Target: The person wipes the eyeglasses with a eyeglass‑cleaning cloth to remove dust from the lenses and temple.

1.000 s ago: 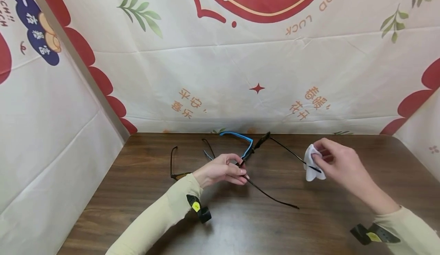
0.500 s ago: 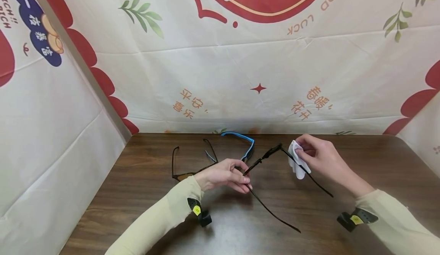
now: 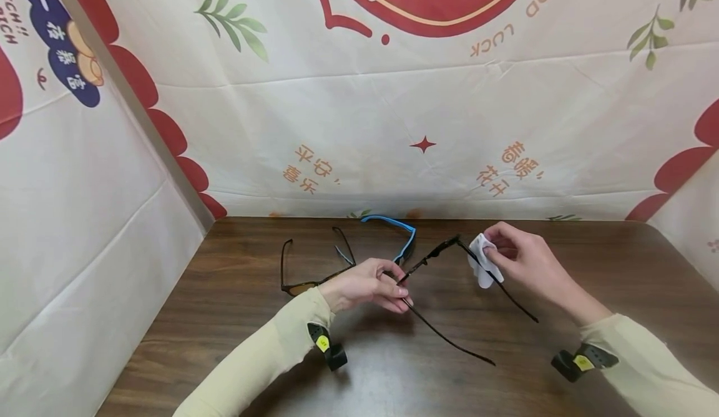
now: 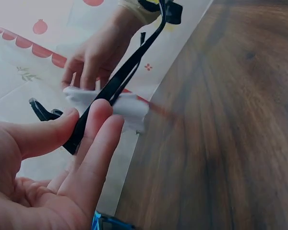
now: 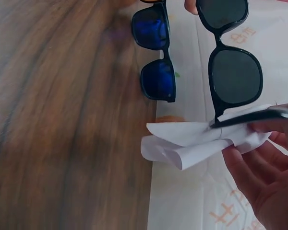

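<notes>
Thumb and fingers of my left hand (image 3: pixel 367 284) pinch a pair of black sunglasses (image 3: pixel 432 255) at one end of the frame, above the table. Both temples are unfolded and point toward me. My right hand (image 3: pixel 525 261) pinches a crumpled white cloth (image 3: pixel 482 276) around the far temple, close to its hinge. In the right wrist view the dark grey lenses (image 5: pixel 236 76) face the camera, and the temple crosses over the cloth (image 5: pixel 182 143). The left wrist view has the near temple (image 4: pixel 129 64) running past my left fingertips, the cloth behind it.
Behind my left hand lie sunglasses with a blue frame (image 3: pixel 393 222) and dark blue lenses (image 5: pixel 157 81). Left of them, partly hidden by my left wrist, are sunglasses with amber lenses (image 3: pixel 300 288). A printed white curtain (image 3: pixel 359 123) stands along the wooden table's (image 3: pixel 427 379) back edge.
My right hand has moved left with the cloth, from near the temple's tip to near its hinge. The sunglasses have tilted, their far end shifting right and down. My left hand has stayed almost still.
</notes>
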`<state>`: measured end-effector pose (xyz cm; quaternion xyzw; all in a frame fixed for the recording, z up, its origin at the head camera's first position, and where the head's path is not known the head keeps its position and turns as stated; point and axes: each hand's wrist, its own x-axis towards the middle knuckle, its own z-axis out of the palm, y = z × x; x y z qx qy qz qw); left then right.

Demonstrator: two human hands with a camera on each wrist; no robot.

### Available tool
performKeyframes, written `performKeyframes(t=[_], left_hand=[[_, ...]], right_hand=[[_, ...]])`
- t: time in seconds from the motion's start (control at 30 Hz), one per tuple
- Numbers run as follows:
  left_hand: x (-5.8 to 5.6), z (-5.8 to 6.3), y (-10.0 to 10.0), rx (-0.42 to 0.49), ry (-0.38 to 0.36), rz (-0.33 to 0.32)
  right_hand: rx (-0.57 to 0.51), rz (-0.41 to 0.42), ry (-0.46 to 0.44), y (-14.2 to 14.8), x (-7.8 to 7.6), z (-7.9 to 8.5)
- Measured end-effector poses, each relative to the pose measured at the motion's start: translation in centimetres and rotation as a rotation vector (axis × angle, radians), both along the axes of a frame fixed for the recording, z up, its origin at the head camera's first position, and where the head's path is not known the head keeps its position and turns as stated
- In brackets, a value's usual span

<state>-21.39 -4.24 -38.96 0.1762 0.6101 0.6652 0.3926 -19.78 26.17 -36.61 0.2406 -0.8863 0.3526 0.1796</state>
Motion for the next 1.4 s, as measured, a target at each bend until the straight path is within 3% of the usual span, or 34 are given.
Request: performKeyframes(t=[0.2,0.4,0.6,0.87,1.07,1.23,1.4], left_hand=[[-0.8,0.3,-0.8,0.014,0.003,0.068],[-1.6,0.5,-1.6,0.011,0.001,0.141],[-2.3,0.7,-2.4,-0.027,0.015,0.176],[-2.6,1.2,-2.7,-0.011,0.013,0.213],[-2.2,1.5,-2.3,-0.008,0.005,0.172],[-1.5,1.3,-1.8,0.004,0.012,0.136],[-0.8,1.2,-1.2,0.014,0.012,0.084]], right_hand=[[0.002,0.009,-0.025,1.2,0.8,-0.4],[0.013,0.066,0.007,2.2,1.6,0.0],[0.03,0.115,0.03,2.7,2.6,0.5],[-0.009,0.158,0.061,2.2,3.3,1.1],[0.122,0.036,0.225,1.0,2.7,1.2],[0.236,-0.09,0.228,0.1,1.9,1.0],[0.288,-0.132,0.253,-0.8,1.2,0.7]])
